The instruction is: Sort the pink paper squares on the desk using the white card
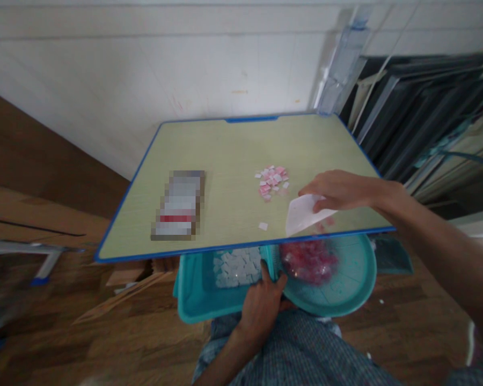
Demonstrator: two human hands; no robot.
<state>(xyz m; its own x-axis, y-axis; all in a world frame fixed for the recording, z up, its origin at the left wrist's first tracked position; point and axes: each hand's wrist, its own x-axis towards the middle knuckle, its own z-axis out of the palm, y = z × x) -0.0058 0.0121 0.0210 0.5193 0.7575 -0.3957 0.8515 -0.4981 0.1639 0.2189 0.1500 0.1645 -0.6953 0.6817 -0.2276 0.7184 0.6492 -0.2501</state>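
Observation:
My right hand (332,192) is closed around a thin white plastic scraper (302,215), tilted near the front edge of the yellow-green tabletop (225,147). Reddish bits blur just below it at the edge. To its left lies a small pile of pink and white square pieces (272,181), and one white piece (263,226) sits apart. Under the front edge, my left hand (263,297) grips the adjoining rims of a rectangular teal tray (209,316) and a round teal basin (364,284). White pieces (237,268) lie in the tray; red-pink pieces (310,261) are in the basin.
A pixelated phone-like object (179,203) lies at the tabletop's left. A clear plastic bottle (342,67) and dark stacked panels (418,102) stand behind at right. Metal legs (44,262) and cardboard (132,289) are at left on the wooden floor.

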